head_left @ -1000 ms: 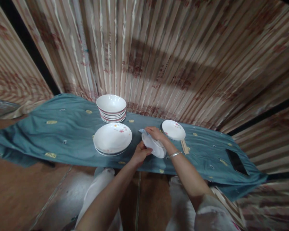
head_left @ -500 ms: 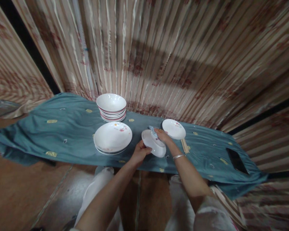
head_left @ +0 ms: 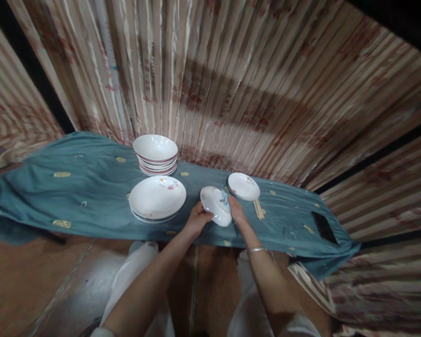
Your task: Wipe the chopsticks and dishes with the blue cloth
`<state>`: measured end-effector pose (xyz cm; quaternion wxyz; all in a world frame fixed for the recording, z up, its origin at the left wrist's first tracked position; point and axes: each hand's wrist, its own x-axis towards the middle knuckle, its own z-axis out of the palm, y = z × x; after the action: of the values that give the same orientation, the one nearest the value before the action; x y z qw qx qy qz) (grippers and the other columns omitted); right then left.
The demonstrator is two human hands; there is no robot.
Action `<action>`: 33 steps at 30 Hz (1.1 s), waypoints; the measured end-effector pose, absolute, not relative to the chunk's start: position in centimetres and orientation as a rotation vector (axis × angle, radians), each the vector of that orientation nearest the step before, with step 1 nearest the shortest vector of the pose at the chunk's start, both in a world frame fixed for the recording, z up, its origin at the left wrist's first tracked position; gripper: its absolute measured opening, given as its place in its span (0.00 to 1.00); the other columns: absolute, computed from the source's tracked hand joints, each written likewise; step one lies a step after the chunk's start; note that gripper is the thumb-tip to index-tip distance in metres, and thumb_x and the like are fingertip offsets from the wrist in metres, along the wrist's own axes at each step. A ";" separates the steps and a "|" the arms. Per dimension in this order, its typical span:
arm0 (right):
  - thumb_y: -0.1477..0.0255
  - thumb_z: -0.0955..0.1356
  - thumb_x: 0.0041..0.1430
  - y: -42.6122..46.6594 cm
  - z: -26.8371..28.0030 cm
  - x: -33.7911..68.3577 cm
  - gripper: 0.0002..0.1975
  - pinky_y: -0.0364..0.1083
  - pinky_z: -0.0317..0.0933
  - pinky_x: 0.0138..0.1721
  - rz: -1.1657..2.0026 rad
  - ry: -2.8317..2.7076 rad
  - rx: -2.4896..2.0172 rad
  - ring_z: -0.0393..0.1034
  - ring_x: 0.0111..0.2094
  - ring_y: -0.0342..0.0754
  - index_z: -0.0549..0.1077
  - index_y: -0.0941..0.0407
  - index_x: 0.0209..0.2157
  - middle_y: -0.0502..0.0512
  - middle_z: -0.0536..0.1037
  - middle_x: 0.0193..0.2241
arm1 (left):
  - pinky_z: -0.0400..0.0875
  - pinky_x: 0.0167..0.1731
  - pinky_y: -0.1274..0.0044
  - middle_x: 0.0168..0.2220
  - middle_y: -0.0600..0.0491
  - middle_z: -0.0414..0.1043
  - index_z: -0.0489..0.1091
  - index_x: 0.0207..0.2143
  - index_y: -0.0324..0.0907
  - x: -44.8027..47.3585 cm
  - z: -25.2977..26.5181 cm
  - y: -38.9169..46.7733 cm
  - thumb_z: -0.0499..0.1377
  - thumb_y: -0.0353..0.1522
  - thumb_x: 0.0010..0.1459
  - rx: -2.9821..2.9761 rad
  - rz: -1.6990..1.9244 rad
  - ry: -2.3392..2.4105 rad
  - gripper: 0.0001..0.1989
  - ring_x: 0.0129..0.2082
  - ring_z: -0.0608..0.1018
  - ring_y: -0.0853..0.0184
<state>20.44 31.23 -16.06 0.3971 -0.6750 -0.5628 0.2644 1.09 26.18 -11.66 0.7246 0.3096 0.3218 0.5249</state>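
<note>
My left hand (head_left: 198,219) grips the near-left rim of a small white plate (head_left: 208,200), thumb on top and fingers beneath. The plate is tilted above the table, and what looks like its foot ring faces up. A light blue cloth (head_left: 225,197) is pinched in my right hand (head_left: 236,209), pressed at the plate's right rim. Small floral plates (head_left: 243,186) lie stacked just beyond my right hand, with wooden chopsticks (head_left: 258,209) beside them. To the left of my hands is a pile of larger floral plates (head_left: 157,199).
A stack of white bowls with red rims (head_left: 155,149) stands at the back left. A black phone (head_left: 324,227) lies on the right of the table's green cloth (head_left: 98,192). Behind the table hangs a pleated curtain (head_left: 210,84), close to its back edge.
My right hand with the cloth has shifted from the plate's upper face to its right rim. My left hand keeps its hold on the plate. The whole view has shifted slightly.
</note>
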 end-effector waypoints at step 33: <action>0.58 0.49 0.65 18.9 -17.1 10.0 0.33 0.62 0.41 0.61 0.279 -1.286 -1.748 0.32 0.66 0.56 0.45 0.65 0.64 0.70 0.44 0.65 | 0.65 0.25 0.78 0.22 0.57 0.72 0.70 0.29 0.38 1.3 -11.5 25.7 0.62 0.23 0.30 0.676 1.196 0.694 0.17 0.23 0.72 0.69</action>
<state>9.98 18.88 -17.14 0.4590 -0.7097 -0.5223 0.1133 1.30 25.74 -11.51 0.7182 0.3055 0.3137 0.5408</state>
